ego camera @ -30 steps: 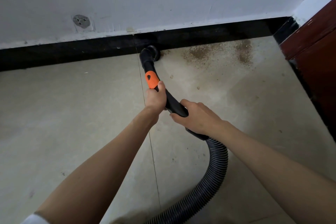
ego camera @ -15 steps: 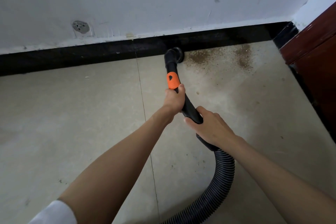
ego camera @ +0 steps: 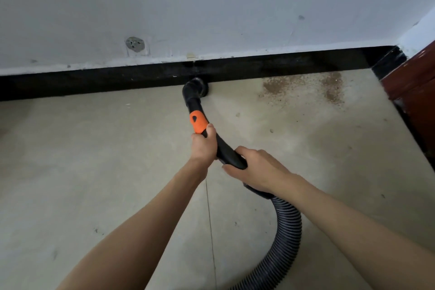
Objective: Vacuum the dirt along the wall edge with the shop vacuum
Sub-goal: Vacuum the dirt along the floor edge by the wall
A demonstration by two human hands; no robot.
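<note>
left grip: left hand wrapped round the black wand, just below the orange collar.
right grip: right hand curled over the wand's rear end, where the ribbed hose joins.
nozzle: nozzle down on the floor, touching the black baseboard, just right of the tile seam.
dirt: brown dirt patch along the baseboard, well right of the nozzle, near the corner by the red-brown cabinet.
change: half a second ago the nozzle sat at the patch's left edge; now it's apart from it, with more bare floor between. View has shifted too.
meaning: patch looks largely unswept. Next pass needs to run right along the baseboard into the corner.
risk: hose drag could pull the nozzle off the wall line.
</note>
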